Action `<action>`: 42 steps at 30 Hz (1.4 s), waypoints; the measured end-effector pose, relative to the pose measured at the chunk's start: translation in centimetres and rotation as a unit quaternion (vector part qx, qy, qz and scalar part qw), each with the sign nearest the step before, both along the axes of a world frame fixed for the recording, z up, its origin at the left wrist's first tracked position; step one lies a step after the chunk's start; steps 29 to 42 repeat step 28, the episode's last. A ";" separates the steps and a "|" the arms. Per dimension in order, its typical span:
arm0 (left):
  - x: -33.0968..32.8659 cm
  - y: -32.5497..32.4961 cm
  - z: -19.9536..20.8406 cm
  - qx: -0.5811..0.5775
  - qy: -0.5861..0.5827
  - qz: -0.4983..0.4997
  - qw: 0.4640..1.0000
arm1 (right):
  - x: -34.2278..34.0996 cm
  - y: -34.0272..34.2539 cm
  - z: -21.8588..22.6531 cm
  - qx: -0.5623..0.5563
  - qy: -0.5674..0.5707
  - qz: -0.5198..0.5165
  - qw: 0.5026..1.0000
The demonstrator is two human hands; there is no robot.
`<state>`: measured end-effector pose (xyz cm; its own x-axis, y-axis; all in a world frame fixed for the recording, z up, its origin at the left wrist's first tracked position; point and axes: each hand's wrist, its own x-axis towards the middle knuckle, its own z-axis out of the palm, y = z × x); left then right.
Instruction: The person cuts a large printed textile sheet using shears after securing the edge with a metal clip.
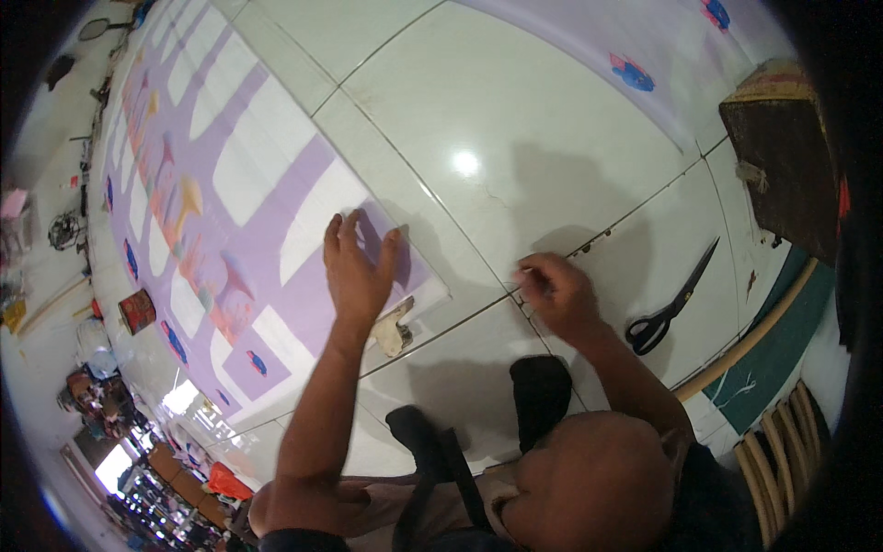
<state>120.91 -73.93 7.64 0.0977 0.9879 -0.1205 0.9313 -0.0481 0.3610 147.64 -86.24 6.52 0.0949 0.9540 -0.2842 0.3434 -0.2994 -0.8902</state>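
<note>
A large lilac and white printed fabric sheet (pixel 317 170) lies flat on the tiled floor to the left. My left hand (pixel 357 276) rests on its near right corner, palm down with the fingers spread. Beside that wrist, an irregular cream-coloured chunk (pixel 394 333) sits at the sheet's edge. My right hand (pixel 558 294) is above the tiles, apart from the sheet, with thumb and fingers pinched together. Whatever is between those fingertips is too small to name. Black-handled scissors (pixel 655 327) lie on the floor to its right, blades pointing away.
Another lilac printed sheet (pixel 589 37) spreads across the far right. A dark block-shaped box (pixel 782 156) stands at the right, near curved cane-like poles (pixel 782 451) and green cloth (pixel 782 368). A reddish tin (pixel 137 313) is by the left sheet. Clutter lines the left wall.
</note>
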 end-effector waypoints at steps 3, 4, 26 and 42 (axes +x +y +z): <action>-5.9 2.9 1.9 0.061 0.030 -0.101 0.993 | 3.4 0.0 -0.7 0.038 -0.068 -0.066 0.995; -8.9 4.2 2.7 0.058 0.037 -0.163 0.984 | 4.1 0.3 -0.2 0.039 -0.086 -0.080 0.992; -33.2 -13.5 3.6 -0.164 0.031 -0.070 0.984 | 3.4 -6.3 3.5 -0.016 -0.321 0.139 0.937; -38.1 -13.3 3.0 -0.045 0.029 -0.087 0.995 | 2.7 -6.9 2.7 0.050 -0.382 0.026 0.923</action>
